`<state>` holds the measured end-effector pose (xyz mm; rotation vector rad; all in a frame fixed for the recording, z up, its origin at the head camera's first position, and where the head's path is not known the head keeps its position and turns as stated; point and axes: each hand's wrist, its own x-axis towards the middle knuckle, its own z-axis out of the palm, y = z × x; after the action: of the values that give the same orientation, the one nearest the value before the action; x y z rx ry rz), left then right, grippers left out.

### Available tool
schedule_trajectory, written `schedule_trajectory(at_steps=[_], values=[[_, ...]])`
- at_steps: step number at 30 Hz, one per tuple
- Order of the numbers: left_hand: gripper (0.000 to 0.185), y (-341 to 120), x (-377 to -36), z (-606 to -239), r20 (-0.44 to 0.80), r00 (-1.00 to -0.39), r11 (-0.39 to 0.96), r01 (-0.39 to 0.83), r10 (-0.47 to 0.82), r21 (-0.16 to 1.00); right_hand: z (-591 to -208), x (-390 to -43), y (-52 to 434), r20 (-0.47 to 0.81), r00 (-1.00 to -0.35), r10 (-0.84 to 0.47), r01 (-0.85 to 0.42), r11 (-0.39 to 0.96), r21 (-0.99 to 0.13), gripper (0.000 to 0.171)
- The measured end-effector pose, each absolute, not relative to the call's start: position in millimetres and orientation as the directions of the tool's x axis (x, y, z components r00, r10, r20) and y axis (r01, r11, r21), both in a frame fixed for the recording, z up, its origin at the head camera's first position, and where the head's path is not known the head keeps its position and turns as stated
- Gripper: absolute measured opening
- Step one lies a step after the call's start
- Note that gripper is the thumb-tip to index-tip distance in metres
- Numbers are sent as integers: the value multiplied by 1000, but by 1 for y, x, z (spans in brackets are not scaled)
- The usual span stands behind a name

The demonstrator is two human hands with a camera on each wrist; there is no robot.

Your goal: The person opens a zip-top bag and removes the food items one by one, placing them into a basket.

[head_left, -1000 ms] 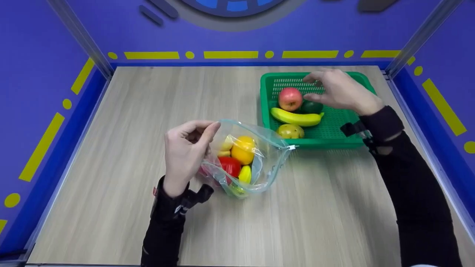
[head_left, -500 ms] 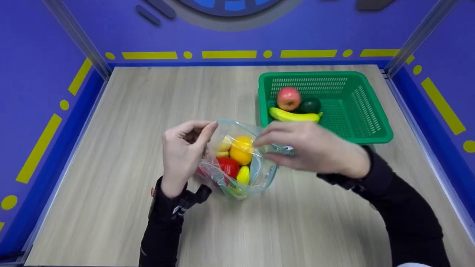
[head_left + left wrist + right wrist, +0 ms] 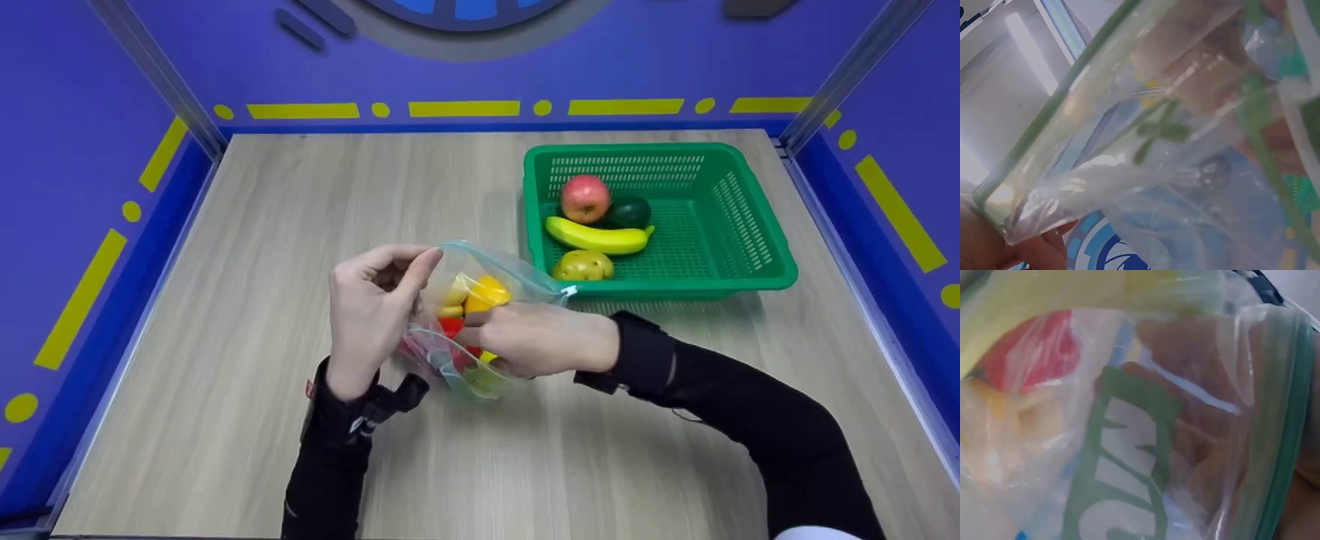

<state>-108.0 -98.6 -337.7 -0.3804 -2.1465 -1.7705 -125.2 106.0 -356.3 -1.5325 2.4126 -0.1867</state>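
A clear zip bag (image 3: 517,271) with a green-edged mouth stands unzipped on the table, fruit inside it. My left hand (image 3: 371,315) pinches its left rim between thumb and fingers. Through the mouth, my right hand (image 3: 540,337) reaches in, fingers pointing left over the contents; the fingertips are partly hidden. Beside those fingers are an orange fruit (image 3: 486,292), a red piece (image 3: 450,327) and pale yellow fruit (image 3: 457,289). The right wrist view shows the hand (image 3: 1196,439) blurred behind the printed plastic, apart from the red piece (image 3: 1033,354).
At the back right is a green basket (image 3: 776,270). It holds an apple (image 3: 585,198), a dark green avocado-like fruit (image 3: 628,213), a banana (image 3: 598,237) and a potato (image 3: 583,265). Blue panels (image 3: 465,82) wall in the wooden table (image 3: 315,202).
My right hand has come from over the basket, left and toward me, into the bag. The bag's right side has shifted slightly left. My left hand keeps its pinch on the rim.
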Motion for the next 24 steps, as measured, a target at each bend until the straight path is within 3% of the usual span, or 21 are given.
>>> schedule_trajectory(at_steps=[6, 11, 16, 24], values=[[8, -96, -108, -337, 425, -905, 211, 416, 1, 885, -377, -130, 99, -270, -348, -898, -797, 435, -419, 17], [9, -95, -108, -338, 430, -903, 250, 417, 2, 874, -390, -134, 99, -257, -303, -918, -735, 397, -550, 13], [9, -95, -108, -339, 434, -901, 255, 420, 1, 871, -400, -138, 98, -204, -259, -944, -738, 330, -589, 19], [8, -97, -107, -336, 439, -898, 232, 426, -6, 875, -395, -129, 99, -131, -366, -921, -738, 373, -562, 38]])
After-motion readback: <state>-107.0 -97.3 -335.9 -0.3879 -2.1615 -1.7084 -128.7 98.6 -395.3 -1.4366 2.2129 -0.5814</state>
